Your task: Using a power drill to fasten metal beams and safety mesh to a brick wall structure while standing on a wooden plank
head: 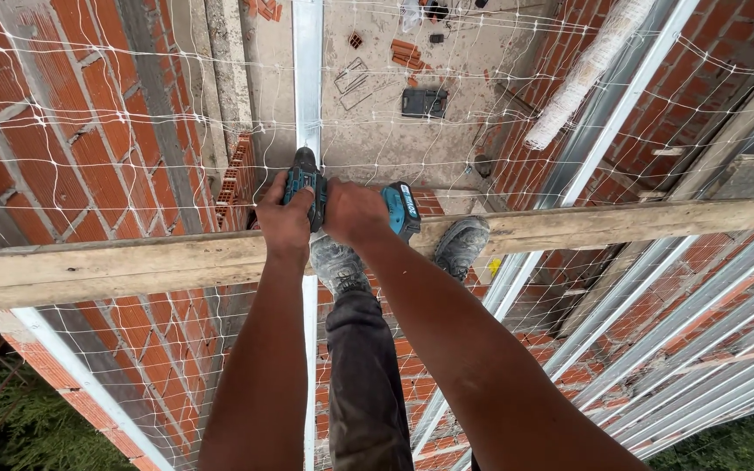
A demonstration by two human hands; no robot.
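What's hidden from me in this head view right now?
- Drill bit and what it meets: covered by the left hand and right hand.
- Dark case and small items on the floor far below: too small to identify.
- Right shoe: partly behind the wooden beam.

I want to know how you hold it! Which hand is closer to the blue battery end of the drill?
Right. The right hand grips the drill right beside its blue battery end. The left hand holds the front part, farther from the battery.
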